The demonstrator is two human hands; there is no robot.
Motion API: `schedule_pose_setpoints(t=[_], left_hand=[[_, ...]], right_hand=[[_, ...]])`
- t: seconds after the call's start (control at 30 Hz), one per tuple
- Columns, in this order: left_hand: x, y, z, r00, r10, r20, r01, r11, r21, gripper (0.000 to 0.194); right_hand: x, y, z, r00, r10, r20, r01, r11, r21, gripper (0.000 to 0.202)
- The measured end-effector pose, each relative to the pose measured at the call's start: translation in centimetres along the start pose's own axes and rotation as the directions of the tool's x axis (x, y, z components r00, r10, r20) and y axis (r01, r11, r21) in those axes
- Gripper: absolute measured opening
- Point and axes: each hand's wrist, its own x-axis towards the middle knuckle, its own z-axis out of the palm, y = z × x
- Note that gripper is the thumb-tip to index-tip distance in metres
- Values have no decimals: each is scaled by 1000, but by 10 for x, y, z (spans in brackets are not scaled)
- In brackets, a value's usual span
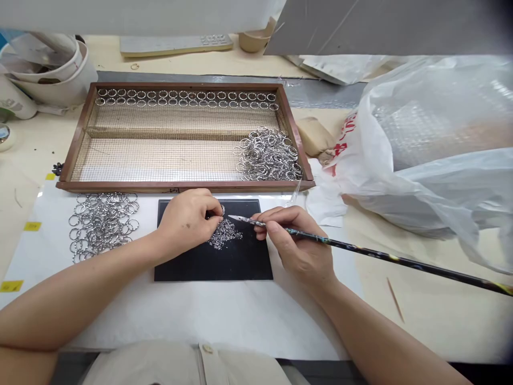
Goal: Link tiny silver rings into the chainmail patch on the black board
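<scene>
My left hand [190, 219] is closed over a black mat [240, 267], thumb and forefinger pinching a small silver ring [223, 209], mostly hidden by the fingers. In my right hand [298, 240] is a long dark patterned stick [360, 249] with a pale pointed tip, held like a pen. That tip points left, close beside the left fingertips. Under it on the mat lies a heap of tiny silvery beads [224, 235]. Loose silver rings [100, 227] are piled left of the mat on white paper.
Behind the mat, a wooden-framed mesh tray [186, 186] holds two rows of rings and a ring pile [272, 155]. White plastic bags [420, 160] stand at right, cups [60, 75] at back left. A thin wooden stick [395, 300] lies front right.
</scene>
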Motion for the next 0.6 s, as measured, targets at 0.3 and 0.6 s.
schedule_pose_setpoints(t=[0.3,0.6], left_hand=[[1,-2,2,1000,27,-1,-27,1000,13,11],[0,-2,1,999,35,-10,-35,999,24,11]], right_hand=[[-2,5,2,999,-27,22,27,999,20,3],[-3,5,4,997,-65,36,65,998,-2,4]])
